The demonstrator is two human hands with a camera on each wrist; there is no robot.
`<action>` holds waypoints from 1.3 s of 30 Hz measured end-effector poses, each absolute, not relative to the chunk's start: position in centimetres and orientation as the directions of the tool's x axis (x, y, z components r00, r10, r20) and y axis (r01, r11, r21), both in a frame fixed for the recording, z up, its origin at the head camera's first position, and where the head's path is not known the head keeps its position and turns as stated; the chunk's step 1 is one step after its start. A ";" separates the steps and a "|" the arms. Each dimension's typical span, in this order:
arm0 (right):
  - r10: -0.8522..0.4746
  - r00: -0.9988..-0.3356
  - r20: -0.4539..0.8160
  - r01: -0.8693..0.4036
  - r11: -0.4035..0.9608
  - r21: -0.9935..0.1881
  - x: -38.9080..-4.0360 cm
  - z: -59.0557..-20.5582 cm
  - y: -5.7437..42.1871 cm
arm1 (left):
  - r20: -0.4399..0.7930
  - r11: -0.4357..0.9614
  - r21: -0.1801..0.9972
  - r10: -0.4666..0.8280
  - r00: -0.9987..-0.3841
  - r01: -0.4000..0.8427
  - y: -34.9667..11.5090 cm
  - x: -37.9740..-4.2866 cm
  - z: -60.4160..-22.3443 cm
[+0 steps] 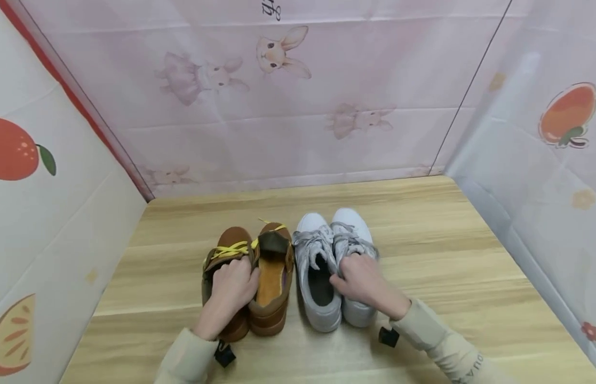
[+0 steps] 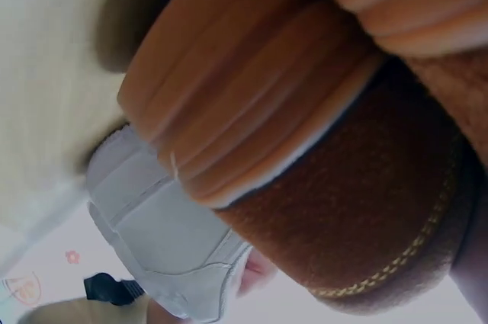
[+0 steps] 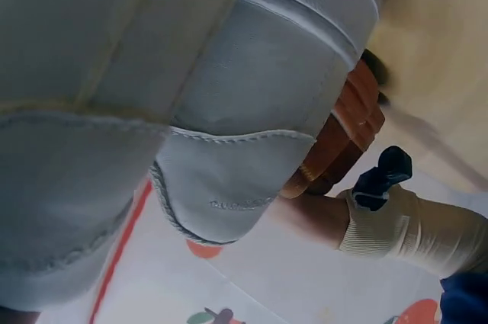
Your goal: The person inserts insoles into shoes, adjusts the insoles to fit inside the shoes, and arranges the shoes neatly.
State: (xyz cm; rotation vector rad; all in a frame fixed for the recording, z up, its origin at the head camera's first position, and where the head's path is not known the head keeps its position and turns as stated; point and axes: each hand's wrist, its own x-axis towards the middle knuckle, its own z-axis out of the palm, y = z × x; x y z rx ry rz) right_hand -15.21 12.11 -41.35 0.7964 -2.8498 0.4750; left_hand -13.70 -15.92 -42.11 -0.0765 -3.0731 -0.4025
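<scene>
A pair of brown shoes with yellow laces stands left of centre; they are the left brown shoe [image 1: 234, 238] and the right brown shoe [image 1: 270, 285]. My left hand [image 1: 232, 282] has its fingers down in the left shoe's opening and its thumb by the right shoe's near rim, gripping the sides where they meet. Beside them stand the left white sneaker [image 1: 311, 221] and right white sneaker [image 1: 350, 218], with grey laces. My right hand [image 1: 362, 280] grips their adjoining sides, thumb over the left sneaker's opening. A brown heel [image 2: 343, 202] fills the left wrist view; a grey-white heel [image 3: 252, 72] shows in the right.
The shoes are on a wood-grain tabletop [image 1: 442, 240]. A pink rabbit-print sheet [image 1: 298, 138] rises behind it, with fruit-print sheets at the left [image 1: 62, 213] and right [image 1: 528, 176]. Black wrist straps hang by both sleeves.
</scene>
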 end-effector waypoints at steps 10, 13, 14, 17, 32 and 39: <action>-0.509 -0.851 0.129 -0.522 0.798 -0.301 -21.9 -42.3 15.9 | 0.051 0.965 0.244 0.085 -0.995 0.095 -13.0 -19.6 -42.4; -0.525 -0.845 0.102 -0.527 0.784 -0.329 -23.2 -42.9 16.8 | 0.032 0.966 0.247 0.074 -0.997 0.080 -12.4 -20.7 -42.7; -0.528 -0.844 0.089 -0.524 0.779 -0.345 -23.5 -43.1 17.0 | 0.025 0.966 0.248 0.067 -0.997 0.071 -12.3 -20.9 -42.8; -0.531 -0.845 0.062 -0.514 0.776 -0.366 -24.1 -43.5 17.6 | 0.007 0.962 0.271 0.040 -0.999 0.041 -11.8 -21.4 -43.1; -0.483 -0.875 -0.028 -0.440 0.818 -0.370 -25.3 -43.5 17.6 | -0.116 0.887 0.455 -0.032 -0.993 -0.082 -10.6 -22.8 -44.4; -0.448 -0.894 -0.001 -0.422 0.844 -0.330 -25.7 -42.8 17.5 | -0.084 0.893 0.440 -0.061 -0.995 -0.092 -9.9 -22.9 -43.7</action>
